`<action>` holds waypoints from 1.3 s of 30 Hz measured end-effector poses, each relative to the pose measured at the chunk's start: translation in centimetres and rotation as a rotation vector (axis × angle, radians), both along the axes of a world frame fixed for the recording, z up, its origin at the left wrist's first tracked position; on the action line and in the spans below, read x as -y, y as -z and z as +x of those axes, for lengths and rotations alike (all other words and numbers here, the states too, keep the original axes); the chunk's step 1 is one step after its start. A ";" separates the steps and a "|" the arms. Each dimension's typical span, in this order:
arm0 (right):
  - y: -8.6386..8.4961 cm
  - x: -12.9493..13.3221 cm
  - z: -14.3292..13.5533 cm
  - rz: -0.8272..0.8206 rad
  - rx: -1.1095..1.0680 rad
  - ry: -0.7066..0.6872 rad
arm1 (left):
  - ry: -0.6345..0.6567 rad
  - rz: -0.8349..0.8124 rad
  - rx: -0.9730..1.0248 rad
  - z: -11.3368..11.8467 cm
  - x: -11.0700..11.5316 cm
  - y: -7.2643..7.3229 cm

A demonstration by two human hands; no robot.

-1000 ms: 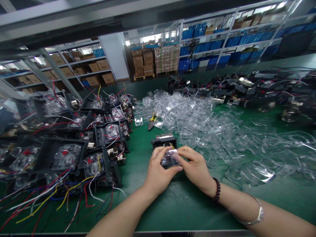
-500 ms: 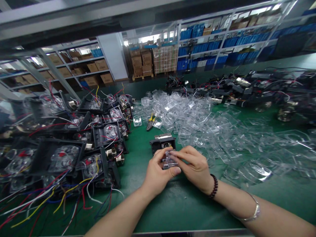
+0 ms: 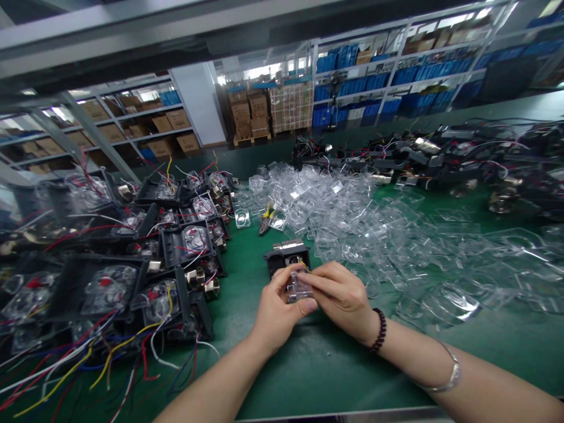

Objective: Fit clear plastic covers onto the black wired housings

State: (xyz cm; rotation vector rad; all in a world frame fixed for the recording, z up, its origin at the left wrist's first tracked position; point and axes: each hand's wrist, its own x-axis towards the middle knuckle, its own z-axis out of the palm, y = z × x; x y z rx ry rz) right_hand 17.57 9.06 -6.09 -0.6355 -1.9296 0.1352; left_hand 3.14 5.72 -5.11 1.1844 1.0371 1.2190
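My left hand [image 3: 282, 308] grips a small clear plastic part [image 3: 298, 286] between thumb and fingers. From the other side, my right hand [image 3: 346, 296] has its fingertips pinched on the same part, partly covering it. Just beyond my fingers sits a dark grey housing [image 3: 275, 258] with a silver metal fitting [image 3: 288, 244] at its far side. A thin yellow wire shows by the right fingertips. Pliers with yellow handles [image 3: 265, 220] lie on the green table [image 3: 326, 376] farther back.
Several dark housings [image 3: 94, 288] with clear inserts, metal connectors and loose coloured wires crowd the left. A wide heap of clear plastic pieces [image 3: 326, 200] covers the middle and right. More dark wired assemblies [image 3: 440, 153] lie at the back right. Shelves with blue bins [image 3: 352, 86] stand behind.
The whole view has shifted slightly, so things appear a little farther left. Both hands keep hold of the clear part, with the right fingertips moved only slightly on it.
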 end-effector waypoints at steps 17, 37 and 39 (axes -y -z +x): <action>-0.5 0.1 -0.1 0.054 0.044 0.048 | -0.021 -0.018 0.018 0.1 0.0 0.1; -0.4 0.6 -0.6 -0.129 -0.139 0.089 | 0.011 0.037 -0.020 -0.1 -0.4 0.3; -0.3 0.5 -0.6 -0.125 -0.122 0.089 | 0.011 0.032 -0.015 -0.1 -0.4 0.4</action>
